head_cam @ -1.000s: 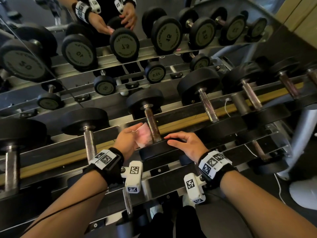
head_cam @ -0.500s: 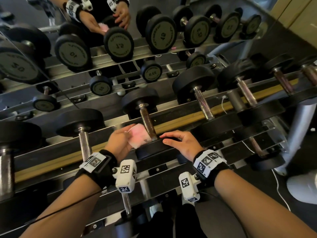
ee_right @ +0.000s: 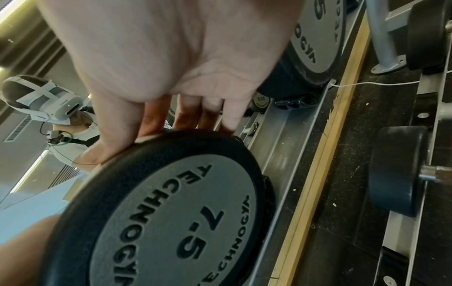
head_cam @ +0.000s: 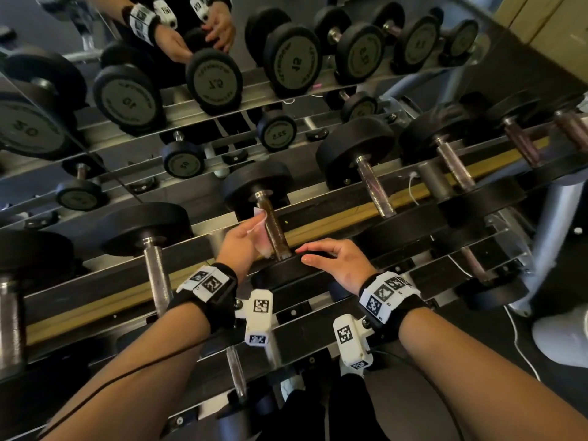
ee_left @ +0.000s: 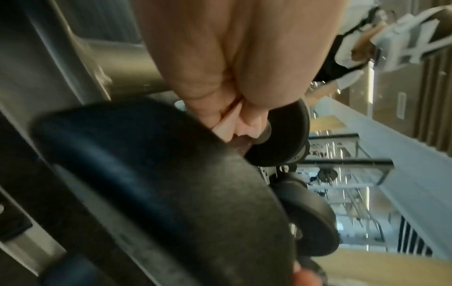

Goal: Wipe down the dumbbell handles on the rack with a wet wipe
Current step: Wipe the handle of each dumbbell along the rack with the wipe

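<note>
A person's left hand pinches a pink wet wipe against the handle of a 7.5 dumbbell on the rack, apparently mid-wipe. The right hand, fingers straight, steadies the near weight head just beside that handle. Only the right wrist view shows the "7.5" marking.

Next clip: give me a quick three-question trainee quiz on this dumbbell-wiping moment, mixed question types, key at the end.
1. True or false: the left hand holds the wet wipe against a dumbbell handle.
2. What does the right hand rest on?
A. a rack rail
B. the dumbbell's near weight head
C. the floor
3. What number is printed on that weight head?

Key: 1 true; 2 B; 3 7.5
</note>
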The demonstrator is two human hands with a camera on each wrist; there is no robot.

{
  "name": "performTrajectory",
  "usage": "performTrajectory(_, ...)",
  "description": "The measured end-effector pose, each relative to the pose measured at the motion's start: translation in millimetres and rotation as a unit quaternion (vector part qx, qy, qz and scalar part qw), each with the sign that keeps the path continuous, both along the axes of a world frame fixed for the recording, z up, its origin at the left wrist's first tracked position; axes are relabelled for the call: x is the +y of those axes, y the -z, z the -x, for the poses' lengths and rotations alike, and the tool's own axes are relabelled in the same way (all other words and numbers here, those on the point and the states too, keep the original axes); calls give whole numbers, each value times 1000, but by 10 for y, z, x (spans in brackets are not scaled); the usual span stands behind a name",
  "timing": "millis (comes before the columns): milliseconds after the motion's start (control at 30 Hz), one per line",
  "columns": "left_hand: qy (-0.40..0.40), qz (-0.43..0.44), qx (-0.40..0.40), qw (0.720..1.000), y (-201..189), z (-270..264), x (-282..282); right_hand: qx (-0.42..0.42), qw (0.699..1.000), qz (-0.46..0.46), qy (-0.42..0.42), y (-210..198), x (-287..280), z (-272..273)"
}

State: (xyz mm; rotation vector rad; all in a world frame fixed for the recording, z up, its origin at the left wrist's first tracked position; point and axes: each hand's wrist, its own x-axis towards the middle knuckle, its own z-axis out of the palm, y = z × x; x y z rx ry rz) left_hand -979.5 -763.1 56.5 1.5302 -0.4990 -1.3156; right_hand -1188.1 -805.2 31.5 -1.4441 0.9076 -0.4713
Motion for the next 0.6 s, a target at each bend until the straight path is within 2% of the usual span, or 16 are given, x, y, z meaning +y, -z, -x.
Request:
performTrajectory(100,65,-7,-40,997,-18,-4,144,1,1000,3,-1,7,-3,-1)
performTrajectory(200,110,-18,-33,993,-5,-104,255,6,1000,12,-9,-8,-18,-2)
performTrajectory(267,88,-12,-7,996,18,-213,279,9,1000,15,-18,-29,-31,-5)
performTrajectory(333,13,2,16,1000,43,-316,241,11,1000,13,-18,-42,-42,-3)
performTrajectory(400,-40,15,3,999,49,-350,138,12,1000,7,-13,-41,-40,1)
performTrajectory(500,1,5,-77,997,45,-246,-62,10,1000,-4,-8,-33,-25,3)
performTrajectory(600,42,-10,-102,994,46,-124,-138,10,1000,-6,3,-19,-11,-2)
